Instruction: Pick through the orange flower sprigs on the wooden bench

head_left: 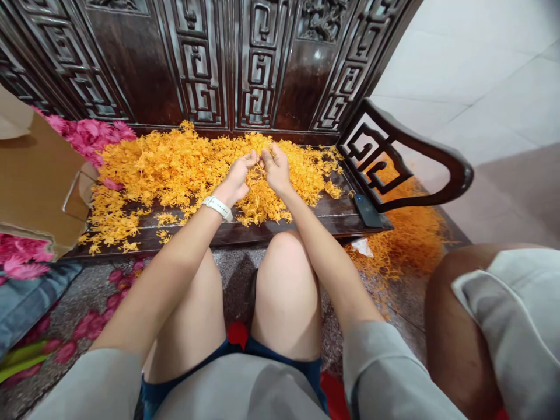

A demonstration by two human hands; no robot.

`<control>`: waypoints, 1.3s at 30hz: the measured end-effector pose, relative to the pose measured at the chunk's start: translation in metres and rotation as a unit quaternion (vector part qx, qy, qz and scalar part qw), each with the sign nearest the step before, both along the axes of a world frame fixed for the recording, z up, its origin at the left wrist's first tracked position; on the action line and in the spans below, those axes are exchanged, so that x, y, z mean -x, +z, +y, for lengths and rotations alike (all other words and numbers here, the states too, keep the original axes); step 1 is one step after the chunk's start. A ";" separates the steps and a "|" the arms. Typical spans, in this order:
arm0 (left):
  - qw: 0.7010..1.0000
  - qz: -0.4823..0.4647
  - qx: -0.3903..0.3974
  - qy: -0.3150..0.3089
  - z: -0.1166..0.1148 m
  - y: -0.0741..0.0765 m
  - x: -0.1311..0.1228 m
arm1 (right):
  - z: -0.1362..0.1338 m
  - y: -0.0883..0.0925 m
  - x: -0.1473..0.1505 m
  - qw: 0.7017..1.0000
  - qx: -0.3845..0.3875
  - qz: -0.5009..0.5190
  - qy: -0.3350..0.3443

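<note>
My left hand [238, 176], with a white-banded watch [217, 207] on its wrist, is closed in a pinch over a heap of orange-yellow artificial flower pieces [161, 166]. Close beside it, my right hand [276, 170] is pinched too, fingertips almost meeting those of the left. Between the fingers shows a small orange-yellow flower piece, partly hidden and hard to tell from the heap behind. The heap spreads over the dark wooden bench seat [227, 233], with a few pieces scattered near its front edge.
A cardboard box [48, 175] stands at the left, near pink artificial flowers [98, 140]. A dark phone [366, 210] lies by the curved armrest [457, 175]. Orange strands [406, 239] are piled on the floor beyond it. Another person's leg [455, 326] is at the right.
</note>
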State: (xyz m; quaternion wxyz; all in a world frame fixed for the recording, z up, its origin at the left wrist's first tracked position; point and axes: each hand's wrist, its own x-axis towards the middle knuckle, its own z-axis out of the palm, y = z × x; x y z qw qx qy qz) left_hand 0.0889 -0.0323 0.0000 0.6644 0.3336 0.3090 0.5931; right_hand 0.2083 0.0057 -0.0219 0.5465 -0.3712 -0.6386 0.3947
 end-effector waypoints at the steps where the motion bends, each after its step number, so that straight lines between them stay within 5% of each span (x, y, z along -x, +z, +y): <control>1: 1.000 -0.015 0.004 0.003 -0.001 0.001 -0.001 | -0.002 0.002 0.002 0.999 0.019 0.028 0.011; 6: 0.999 -0.013 0.013 -0.047 -0.005 0.012 0.003 | -0.011 0.011 0.005 0.983 0.125 0.120 0.056; 10: 0.999 0.035 0.007 -0.009 -0.012 0.019 -0.004 | -0.009 0.013 0.000 0.967 0.184 0.173 0.037; 15: 0.998 0.062 -0.027 0.007 -0.010 0.021 -0.012 | 0.000 0.015 -0.017 0.969 0.157 0.188 0.013; 21: 0.986 0.104 -0.062 0.113 0.003 0.024 0.024 | 0.004 0.008 -0.046 0.967 0.146 0.207 -0.036; 27: 0.984 0.078 -0.066 0.143 0.011 0.017 0.034 | 0.014 -0.006 -0.051 0.973 0.192 0.092 -0.088; 32: 0.979 0.107 -0.077 0.153 0.012 0.008 0.025 | 0.014 -0.012 -0.057 0.966 0.078 -0.080 -0.235; 39: 0.951 0.210 -0.063 0.218 0.010 0.008 0.027 | 0.019 -0.018 -0.065 0.957 0.026 -0.134 -0.255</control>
